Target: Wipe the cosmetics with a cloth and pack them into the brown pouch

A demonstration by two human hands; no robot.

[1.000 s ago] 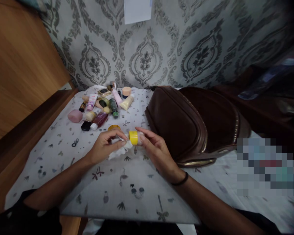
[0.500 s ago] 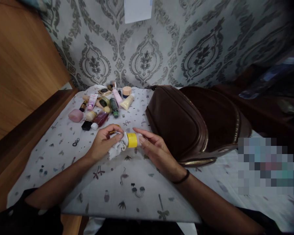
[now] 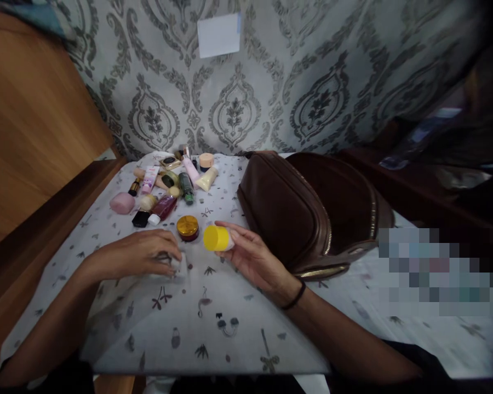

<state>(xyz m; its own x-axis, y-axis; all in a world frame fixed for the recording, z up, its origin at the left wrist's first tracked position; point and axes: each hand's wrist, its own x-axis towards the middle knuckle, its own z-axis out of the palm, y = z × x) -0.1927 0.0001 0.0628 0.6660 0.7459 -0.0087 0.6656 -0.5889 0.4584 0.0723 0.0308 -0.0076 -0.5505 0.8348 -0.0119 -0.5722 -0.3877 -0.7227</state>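
Observation:
My right hand (image 3: 261,262) holds a small white container with a yellow cap (image 3: 216,238) by its white end, tilted so the cap points left. My left hand (image 3: 137,254) is low over the table, its fingers bent around a crumpled white cloth (image 3: 182,266) that they mostly hide. Between the hands and slightly beyond them, a round jar with a shiny amber lid (image 3: 188,226) stands on the printed tablecloth (image 3: 189,328).
Several cosmetics lie at the back left, among them a purple-red tube (image 3: 164,208), a green bottle (image 3: 186,189) and a pink case (image 3: 122,203). A brown leather bag (image 3: 281,210) with an unzipped top fills the right side. Patterned wallpaper (image 3: 234,115) rises behind.
My left hand has drawn away from the yellow-capped container to the left, taking the cloth with it. The container stays in my right hand, its cap turned more toward me. The amber-lidded jar is now uncovered.

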